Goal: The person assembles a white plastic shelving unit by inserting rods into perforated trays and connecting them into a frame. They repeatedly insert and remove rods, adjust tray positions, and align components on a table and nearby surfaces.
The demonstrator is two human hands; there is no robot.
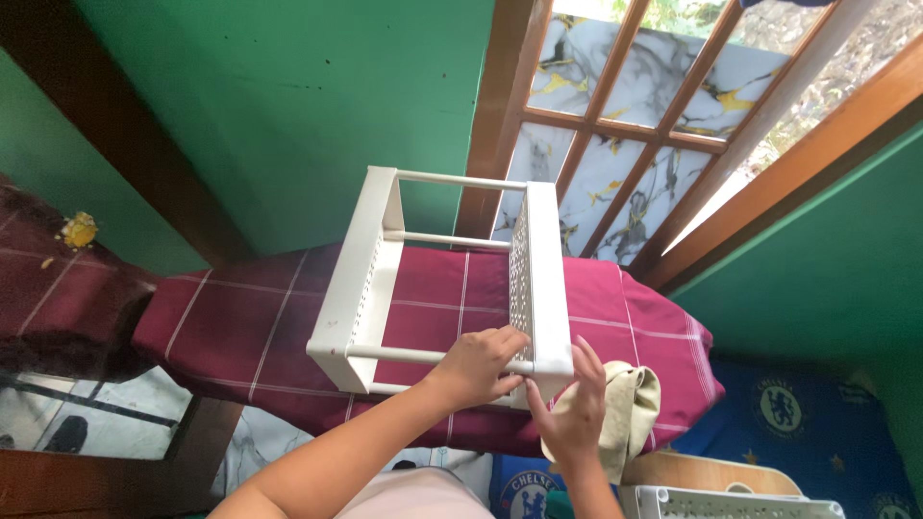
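Left fingers (500, 348) curled over near end of perforated panel on white plastic rack (452, 279), gripping it. Right hand (569, 408) open, fingers spread, pressing beige cloth (630, 413) against rack's lower corner. Rack lies on side atop maroon checked board cover (250, 322), below wooden-framed window (654, 125).

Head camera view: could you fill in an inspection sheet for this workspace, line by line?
Surface: ironing board under a maroon checked cover.
Job's things: white plastic rack lying on its side on the board; beige cloth.
Clutter: second white perforated piece at the bottom edge; yellow bits on the dark cloth at left.
Hands: left hand grips the rack's perforated panel; right hand presses the cloth against its end.
Cables: nothing seen.
Surroundings: green wall, wooden window frame, blue bedding.
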